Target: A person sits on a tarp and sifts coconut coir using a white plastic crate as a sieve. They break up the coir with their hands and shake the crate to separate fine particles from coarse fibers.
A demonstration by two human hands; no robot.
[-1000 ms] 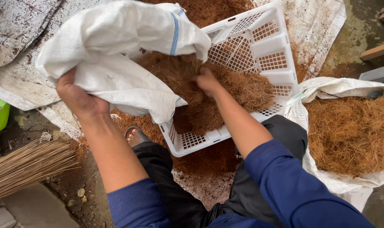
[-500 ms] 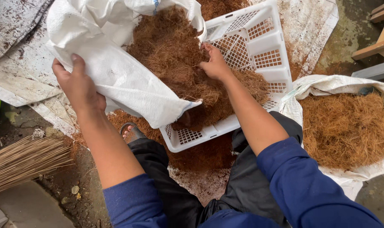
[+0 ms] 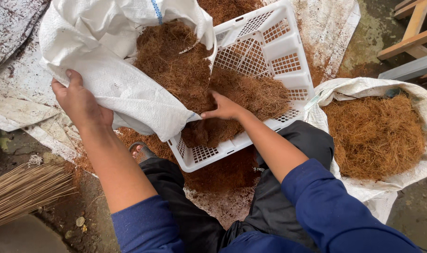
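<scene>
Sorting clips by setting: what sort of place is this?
Probably an outdoor yard workspace for processing coconut-like fibre: brown fibre fills a white perforated plastic crate and a white woven sack, on stained sheeting over bare, dirty ground.

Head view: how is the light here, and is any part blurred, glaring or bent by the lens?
Head view: the light is soft and even, with only faint shadows under the white sack and the white crate; no strong glare, though the sack is very bright; the left hand, right hand and brown fibre look sharp; lines at the edges lean outward slightly, as with a wide lens.
</scene>
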